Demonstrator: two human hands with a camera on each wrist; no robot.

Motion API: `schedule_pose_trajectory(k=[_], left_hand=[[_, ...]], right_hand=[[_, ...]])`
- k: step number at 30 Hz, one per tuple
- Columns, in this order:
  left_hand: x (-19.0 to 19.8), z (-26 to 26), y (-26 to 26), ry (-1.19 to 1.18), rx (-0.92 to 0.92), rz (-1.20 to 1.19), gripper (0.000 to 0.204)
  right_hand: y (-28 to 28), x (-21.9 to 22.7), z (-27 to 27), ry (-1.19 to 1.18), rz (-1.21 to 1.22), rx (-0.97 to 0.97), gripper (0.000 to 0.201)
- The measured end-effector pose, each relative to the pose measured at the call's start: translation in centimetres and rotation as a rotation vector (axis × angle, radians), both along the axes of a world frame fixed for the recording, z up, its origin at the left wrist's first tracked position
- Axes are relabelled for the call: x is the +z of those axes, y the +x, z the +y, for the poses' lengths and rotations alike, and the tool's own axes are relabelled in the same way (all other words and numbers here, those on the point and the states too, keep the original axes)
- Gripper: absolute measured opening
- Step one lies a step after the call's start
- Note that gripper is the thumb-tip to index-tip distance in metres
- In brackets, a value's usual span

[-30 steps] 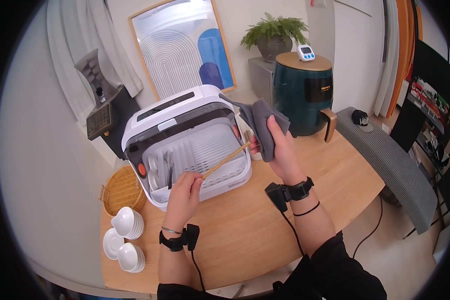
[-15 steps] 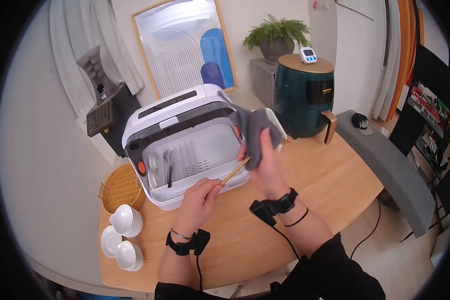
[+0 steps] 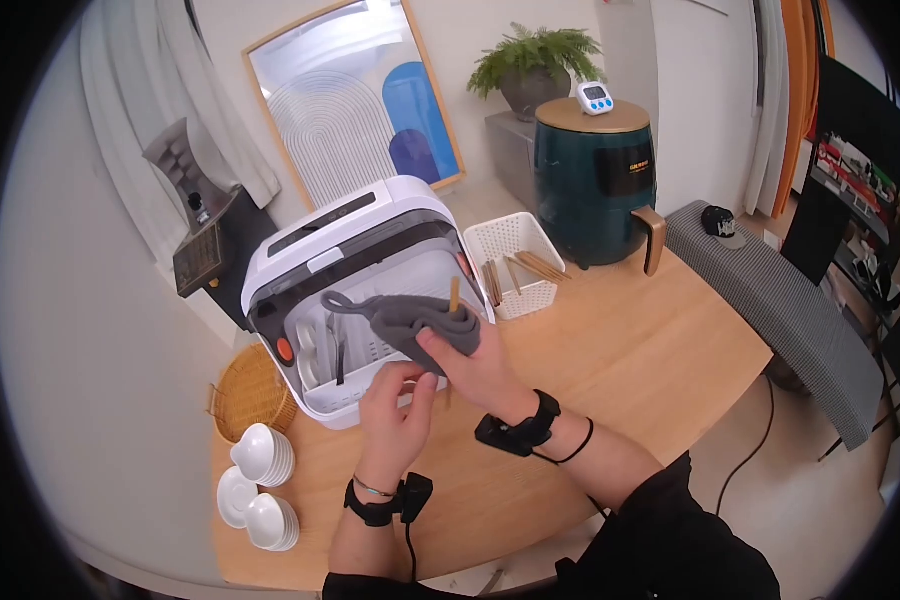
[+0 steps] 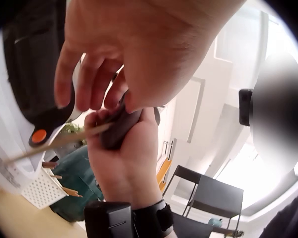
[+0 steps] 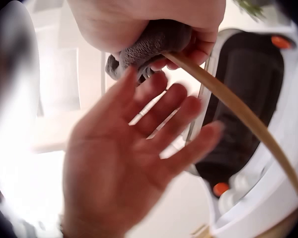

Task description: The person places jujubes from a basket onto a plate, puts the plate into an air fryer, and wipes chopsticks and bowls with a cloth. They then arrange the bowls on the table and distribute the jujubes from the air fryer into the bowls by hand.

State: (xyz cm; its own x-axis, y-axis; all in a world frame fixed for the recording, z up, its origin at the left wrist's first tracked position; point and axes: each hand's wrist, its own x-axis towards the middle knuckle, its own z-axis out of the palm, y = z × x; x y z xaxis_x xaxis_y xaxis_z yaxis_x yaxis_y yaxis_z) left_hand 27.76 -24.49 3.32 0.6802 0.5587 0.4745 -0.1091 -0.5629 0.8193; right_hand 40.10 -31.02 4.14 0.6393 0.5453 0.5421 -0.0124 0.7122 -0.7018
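In the head view my right hand (image 3: pixel 487 372) grips a folded grey cloth (image 3: pixel 405 320) in front of the white dish cabinet (image 3: pixel 345 215). A thin wooden chopstick (image 3: pixel 455 292) passes through that grip, its tip sticking up above the cloth. The right wrist view shows the chopstick (image 5: pixel 233 103) running out from the cloth (image 5: pixel 154 44). My left hand (image 3: pixel 395 415) is just below and left of the cloth. Its fingers (image 5: pixel 181 111) are spread and loosely bent, with fingertips right at the cloth's edge. A loop of the cloth hangs out to the left.
The open cabinet holds cutlery (image 3: pixel 338 350) and white dishes. A white perforated basket (image 3: pixel 530 303) with several chopsticks stands to its right, before a green air fryer (image 3: pixel 590 190). Stacked white bowls (image 3: pixel 270 455) and a wicker basket (image 3: pixel 255 395) are on the left.
My left hand has let go of the chopstick, which now sits in the right hand with the cloth. The right hand and cloth have moved left and down, uncovering the perforated basket.
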Motion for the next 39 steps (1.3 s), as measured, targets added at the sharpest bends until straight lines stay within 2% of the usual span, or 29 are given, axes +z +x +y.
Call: schedule_pose_trajectory(k=[2,3,4,6,7,8,10,11,13,14,16,17,19,21,22,23,24,26,28,29,31,34,37,38,39], left_hand=[[1.7,-0.3,-1.2,0.444,0.213,-0.199,0.01],[2.2,-0.7,-2.3,0.368,0.243,-0.203,0.008],[2.8,-1.1,-2.8,0.367,0.238,-0.204,0.008],[3.5,-1.5,-3.5,0.229,0.254,-0.148,0.008],[3.4,-0.9,-3.3,0.452,0.264,-0.191,0.009],[3.3,-0.8,-3.6,0.449,0.266,-0.192,0.009],[2.8,-0.5,-4.5,0.206,0.125,-0.207,0.007],[2.8,-0.4,-4.9,0.202,0.129,-0.21,0.007],[3.3,0.0,-5.7,0.085,0.182,-0.484,0.012],[3.6,0.4,-6.2,0.086,0.18,-0.482,0.012],[4.4,1.2,-7.2,0.087,0.258,-0.696,0.021],[4.9,1.6,-7.7,0.085,0.259,-0.697,0.021],[6.0,2.2,-8.4,-0.006,0.35,-0.905,0.026],[7.0,2.0,-8.3,-0.096,0.331,-0.884,0.026],[7.2,1.9,-8.1,-0.189,0.308,-0.86,0.025],[6.3,2.7,-8.1,-0.223,0.191,-0.816,0.024],[5.9,2.7,-7.3,-0.228,0.191,-0.814,0.024],[5.6,2.0,-5.1,-0.388,0.144,-0.757,0.023],[4.5,2.4,-3.7,-0.439,0.091,-0.77,0.023],[4.1,2.6,-3.0,-0.499,0.064,-0.749,0.023],[2.5,3.7,-2.2,-0.601,-0.036,-0.72,0.024],[1.5,4.1,-1.3,-0.724,-0.091,-0.693,0.024],[0.8,4.0,0.0,-0.703,-0.1,-0.608,0.025],[0.8,3.8,0.3,-0.654,-0.073,-0.552,0.026],[0.3,4.2,0.3,-0.672,-0.105,-0.537,0.026]], right_hand=[[1.3,-0.2,-0.8,-0.226,-0.489,-0.235,0.028],[1.2,1.0,-1.6,-0.227,-0.705,-0.335,0.027],[1.1,1.0,-1.8,-0.229,-0.705,-0.34,0.027],[0.6,0.6,-1.9,-0.241,-1.111,-0.402,0.031],[-0.1,0.4,-1.7,-0.181,-1.132,-0.438,0.034],[-0.2,0.5,-1.8,-0.182,-1.134,-0.435,0.034],[-0.3,0.9,-1.8,-0.236,-1.17,-0.434,0.033],[0.1,1.0,-1.8,-0.236,-1.176,-0.43,0.033],[1.6,1.1,-1.9,-0.248,-1.239,-0.479,0.033],[2.6,1.0,-2.0,-0.249,-1.237,-0.481,0.033],[5.0,0.5,-2.2,-0.366,-1.205,-0.645,0.039],[6.5,0.2,-2.2,-0.382,-1.11,-0.717,0.037],[8.4,0.6,-2.9,-0.397,-1.015,-0.778,0.036],[9.2,1.9,-4.0,-0.249,-0.126,-0.249,0.033],[9.0,2.3,-4.4,-0.25,-0.128,-0.249,0.033],[8.6,2.6,-4.9,-0.101,-0.098,0.013,0.037],[8.1,2.8,-5.4,0.048,-0.064,0.273,0.042],[6.7,3.2,-6.3,0.017,-0.111,0.409,0.047],[6.0,2.8,-5.7,0.111,0.016,0.502,0.046],[6.2,2.6,-5.8,0.112,0.015,0.505,0.046],[7.2,2.5,-6.6,0.1,0.028,0.673,0.045],[7.7,2.5,-7.0,0.04,-0.049,0.739,0.043],[9.2,2.0,-8.0,0.028,-0.05,0.678,0.043],[9.3,1.8,-8.8,0.102,0.037,0.524,0.046],[11.2,1.4,-9.1,0.117,0.093,0.569,0.048]])
